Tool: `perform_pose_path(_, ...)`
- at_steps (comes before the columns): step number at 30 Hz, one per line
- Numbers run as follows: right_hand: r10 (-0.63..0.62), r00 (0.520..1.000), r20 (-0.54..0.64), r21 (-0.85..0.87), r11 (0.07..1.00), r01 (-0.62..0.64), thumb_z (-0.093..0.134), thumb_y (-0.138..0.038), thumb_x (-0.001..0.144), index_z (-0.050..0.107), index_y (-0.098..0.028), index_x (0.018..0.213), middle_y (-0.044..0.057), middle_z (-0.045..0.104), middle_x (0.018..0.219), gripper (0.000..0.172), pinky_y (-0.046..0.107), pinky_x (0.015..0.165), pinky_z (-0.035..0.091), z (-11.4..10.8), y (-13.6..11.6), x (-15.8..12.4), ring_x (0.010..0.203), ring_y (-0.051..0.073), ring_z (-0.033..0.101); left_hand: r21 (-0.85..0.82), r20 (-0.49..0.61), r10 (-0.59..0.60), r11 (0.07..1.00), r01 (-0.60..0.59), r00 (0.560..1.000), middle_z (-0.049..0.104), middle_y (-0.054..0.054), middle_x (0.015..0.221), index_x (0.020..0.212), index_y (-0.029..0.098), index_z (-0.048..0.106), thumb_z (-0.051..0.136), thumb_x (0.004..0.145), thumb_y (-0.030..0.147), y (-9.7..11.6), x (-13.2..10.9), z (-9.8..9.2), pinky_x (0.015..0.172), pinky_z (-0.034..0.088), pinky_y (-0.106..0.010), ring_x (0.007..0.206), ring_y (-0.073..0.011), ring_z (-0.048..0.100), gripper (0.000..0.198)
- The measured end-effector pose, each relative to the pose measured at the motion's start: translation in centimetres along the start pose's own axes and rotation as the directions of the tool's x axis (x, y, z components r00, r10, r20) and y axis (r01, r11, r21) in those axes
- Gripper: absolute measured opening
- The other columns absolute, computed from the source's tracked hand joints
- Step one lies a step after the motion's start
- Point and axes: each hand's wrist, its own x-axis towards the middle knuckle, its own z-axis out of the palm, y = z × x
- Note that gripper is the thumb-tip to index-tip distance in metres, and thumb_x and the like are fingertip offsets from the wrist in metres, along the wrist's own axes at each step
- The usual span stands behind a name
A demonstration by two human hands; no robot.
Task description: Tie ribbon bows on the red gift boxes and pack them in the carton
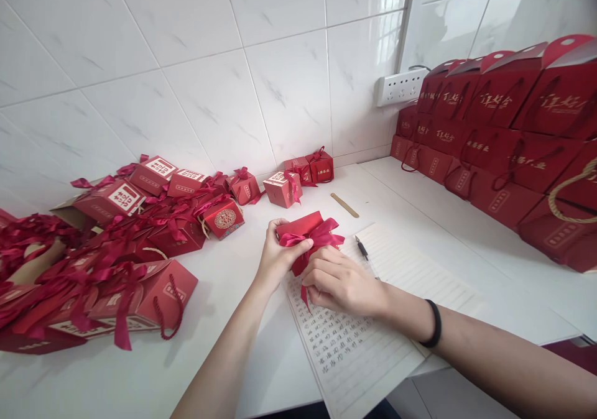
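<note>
Both my hands hold a small red gift box [298, 225] with a red ribbon bow [321, 235] above a lined sheet of paper [373, 338]. My left hand [277, 258] grips the box's left side, thumb pressed on the ribbon. My right hand [338, 282], fingers curled, pinches the ribbon below the bow; a black band sits on that wrist. A ribbon tail hangs down between my hands.
A heap of red ribbon-tied boxes [107, 263] fills the left of the white table [224, 357]. More small boxes [282, 188] line the tiled wall. Larger red gift bags [504, 139] stack at the right. A pen [361, 247], a wooden stick [345, 205] and a wall socket [401, 86] are near.
</note>
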Motion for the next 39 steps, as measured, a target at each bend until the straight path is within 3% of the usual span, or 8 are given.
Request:
perform_pose_path(19,-0.116,0.991,0.063,0.099,0.989,0.110,0.045,-0.013,0.092,0.054,-0.016,0.085,0.004,0.062,0.075,0.012,0.030,0.069,0.046,0.4,-0.7,-0.1,0.077,0.016,0.054,0.097,-0.048,0.025,0.995,-0.021,0.999,0.059,0.003,0.083,0.100,0.022,0.046,0.077,0.058,0.027,0.4,0.0,0.1,0.073,0.047,-0.024,0.074,-0.0106,0.059,0.052)
perform_pose_path(22,-0.081,0.996,-0.040,0.146,0.985,0.086,0.046,-0.020,0.091,0.054,-0.016,0.094,0.006,0.063,0.083,0.009,0.033,0.071,0.048,-0.6,-0.2,0.2,0.080,0.018,0.055,0.057,-0.034,0.018,0.998,-0.016,0.999,0.059,0.003,0.082,0.099,0.021,0.046,0.078,0.057,0.028,0.7,0.0,0.0,0.069,0.047,-0.023,0.071,-0.0102,0.059,0.053)
perform_pose_path(24,0.047,0.990,-0.130,0.156,0.987,-0.026,0.045,-0.022,0.089,0.053,-0.017,0.093,0.007,0.062,0.085,0.011,0.035,0.071,0.048,-1.6,0.8,0.4,0.080,0.019,0.055,0.024,-0.008,0.000,1.000,0.000,1.000,0.060,0.004,0.082,0.099,0.021,0.044,0.078,0.057,0.029,0.7,0.0,0.0,0.069,0.048,-0.023,0.070,-0.0103,0.059,0.054)
perform_pose_path(27,0.393,0.910,-0.132,0.123,0.917,-0.379,0.045,-0.025,0.090,0.054,-0.018,0.086,0.007,0.061,0.081,0.012,0.036,0.070,0.046,-2.8,2.6,0.5,0.075,0.019,0.054,0.017,0.022,-0.024,1.000,0.024,0.999,0.061,0.004,0.083,0.100,0.023,0.043,0.078,0.059,0.031,0.7,0.0,-0.1,0.070,0.050,-0.024,0.072,-0.0110,0.062,0.055)
perform_pose_path(30,0.672,0.735,0.090,0.196,0.711,-0.675,0.047,-0.040,0.091,0.056,-0.018,0.083,0.007,0.064,0.084,0.024,0.035,0.069,0.046,-3.1,3.9,0.4,0.076,0.019,0.057,0.013,0.055,-0.036,0.999,0.036,0.998,0.062,0.003,0.084,0.101,0.024,0.042,0.079,0.060,0.033,0.6,0.0,-0.3,0.070,0.051,-0.026,0.072,-0.0125,0.064,0.055)
perform_pose_path(32,0.738,0.629,0.245,0.258,0.576,-0.776,0.051,-0.046,0.088,0.056,-0.018,0.081,0.006,0.066,0.083,0.029,0.033,0.067,0.045,-3.0,4.3,0.3,0.074,0.018,0.058,0.006,0.092,-0.037,0.999,0.036,0.995,0.064,0.003,0.085,0.102,0.024,0.041,0.079,0.060,0.033,0.6,0.0,-0.5,0.070,0.051,-0.027,0.073,-0.0134,0.065,0.057)
perform_pose_path(34,0.757,0.571,0.318,0.277,0.502,-0.819,0.054,-0.048,0.084,0.053,-0.019,0.074,0.003,0.063,0.074,0.031,0.030,0.063,0.043,-3.0,4.4,0.3,0.068,0.016,0.056,0.014,0.133,-0.036,0.999,0.035,0.990,0.064,0.003,0.086,0.104,0.024,0.041,0.080,0.059,0.032,0.6,0.0,-0.7,0.070,0.051,-0.026,0.074,-0.0136,0.066,0.059)
perform_pose_path(39,0.710,0.545,0.446,0.297,0.457,-0.838,0.052,-0.048,0.083,0.045,-0.019,0.061,-0.002,0.050,0.060,0.037,0.027,0.055,0.035,-3.6,4.5,0.6,0.057,0.012,0.044,0.069,0.127,-0.049,0.997,0.041,0.991,0.064,0.002,0.088,0.106,0.025,0.041,0.080,0.059,0.030,0.6,0.0,-0.7,0.071,0.051,-0.026,0.077,-0.0137,0.065,0.061)
